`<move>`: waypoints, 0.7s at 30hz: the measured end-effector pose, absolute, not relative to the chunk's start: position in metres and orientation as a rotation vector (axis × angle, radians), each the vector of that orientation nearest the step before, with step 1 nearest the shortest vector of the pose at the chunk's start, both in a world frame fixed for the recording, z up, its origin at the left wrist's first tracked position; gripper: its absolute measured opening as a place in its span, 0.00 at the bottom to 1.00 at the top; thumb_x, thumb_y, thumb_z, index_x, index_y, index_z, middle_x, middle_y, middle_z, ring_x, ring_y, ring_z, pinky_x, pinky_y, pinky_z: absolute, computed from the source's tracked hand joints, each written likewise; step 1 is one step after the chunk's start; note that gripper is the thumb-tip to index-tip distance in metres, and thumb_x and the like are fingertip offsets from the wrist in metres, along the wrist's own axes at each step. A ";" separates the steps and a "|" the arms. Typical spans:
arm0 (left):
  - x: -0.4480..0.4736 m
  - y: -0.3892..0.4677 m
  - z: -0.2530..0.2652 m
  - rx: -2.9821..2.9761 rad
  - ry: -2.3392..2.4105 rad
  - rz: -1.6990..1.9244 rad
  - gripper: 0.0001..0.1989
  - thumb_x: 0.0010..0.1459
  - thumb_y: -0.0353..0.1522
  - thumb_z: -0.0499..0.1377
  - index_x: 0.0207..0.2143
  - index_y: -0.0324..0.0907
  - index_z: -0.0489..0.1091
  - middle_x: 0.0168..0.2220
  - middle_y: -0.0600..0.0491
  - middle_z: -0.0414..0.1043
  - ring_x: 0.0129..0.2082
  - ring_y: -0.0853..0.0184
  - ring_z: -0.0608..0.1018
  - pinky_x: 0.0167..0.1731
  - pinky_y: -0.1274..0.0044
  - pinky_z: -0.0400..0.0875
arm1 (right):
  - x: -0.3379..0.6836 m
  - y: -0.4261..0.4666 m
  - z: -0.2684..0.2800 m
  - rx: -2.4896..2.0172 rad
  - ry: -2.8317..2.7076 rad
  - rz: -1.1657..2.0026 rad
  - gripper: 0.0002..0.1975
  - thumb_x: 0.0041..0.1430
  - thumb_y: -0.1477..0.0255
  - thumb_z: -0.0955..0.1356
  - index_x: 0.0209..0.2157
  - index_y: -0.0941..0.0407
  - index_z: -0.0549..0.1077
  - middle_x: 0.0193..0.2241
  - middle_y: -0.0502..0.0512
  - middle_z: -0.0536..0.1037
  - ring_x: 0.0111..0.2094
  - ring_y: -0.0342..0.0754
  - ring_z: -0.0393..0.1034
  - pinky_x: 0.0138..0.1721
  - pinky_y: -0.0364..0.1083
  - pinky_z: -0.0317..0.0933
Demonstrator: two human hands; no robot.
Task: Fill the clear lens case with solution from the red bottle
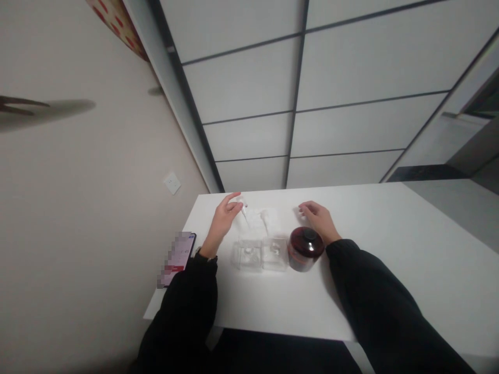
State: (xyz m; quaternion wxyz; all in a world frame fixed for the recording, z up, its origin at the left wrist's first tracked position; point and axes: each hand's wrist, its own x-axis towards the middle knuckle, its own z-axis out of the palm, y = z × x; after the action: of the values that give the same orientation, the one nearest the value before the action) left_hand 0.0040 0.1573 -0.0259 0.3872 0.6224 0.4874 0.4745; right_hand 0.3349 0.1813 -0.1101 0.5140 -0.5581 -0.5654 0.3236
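Observation:
My left hand (226, 212) is raised over the far left of the white table (249, 306). Its thumb and fingers pinch a small translucent piece with a thin tapering stem (243, 204); its exact kind is unclear. A similar stemmed piece (265, 215) lies to the right, between my hands. Nearer to me, two clear square containers (250, 255) stand side by side, their contents hard to make out. My right hand (317, 218) rests on the table with loosely curled fingers, nothing visible in them. Just in front of its wrist stands a round jar with a dark red lid (304, 244).
A phone (181, 257) lies at the table's left edge, beside my left sleeve. The wall with a socket (172, 183) borders the left side. White panelled doors (249, 140) stand behind the far edge.

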 end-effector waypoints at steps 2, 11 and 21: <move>0.008 0.174 -0.042 1.585 1.293 1.150 0.27 0.67 0.46 0.65 0.60 0.39 0.72 0.37 0.49 0.83 0.42 0.60 0.83 0.48 0.70 0.76 | 0.335 0.181 -0.111 -1.339 -1.359 0.773 0.21 0.59 0.50 0.70 0.34 0.54 0.79 0.31 0.57 0.84 0.32 0.53 0.77 0.41 0.54 0.70; 0.010 0.189 -0.090 1.688 1.422 0.845 0.19 0.71 0.39 0.64 0.59 0.41 0.72 0.58 0.45 0.75 0.52 0.56 0.81 0.51 0.60 0.81 | 0.336 0.184 -0.116 -1.352 -1.364 0.784 0.19 0.60 0.52 0.70 0.36 0.54 0.79 0.32 0.57 0.84 0.33 0.53 0.78 0.43 0.54 0.70; 0.010 0.192 -0.101 1.929 1.493 0.783 0.18 0.71 0.39 0.64 0.59 0.42 0.72 0.59 0.44 0.74 0.53 0.56 0.80 0.52 0.60 0.80 | 0.337 0.182 -0.112 -1.365 -1.368 0.789 0.22 0.58 0.48 0.71 0.34 0.54 0.79 0.30 0.57 0.84 0.33 0.54 0.77 0.43 0.55 0.70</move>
State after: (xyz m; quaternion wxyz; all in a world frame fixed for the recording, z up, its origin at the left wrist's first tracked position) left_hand 0.0104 0.1922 -0.1007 0.2856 0.7216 0.5585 0.2928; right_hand 0.3369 0.1816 -0.1117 0.5030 -0.5654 -0.5663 0.3266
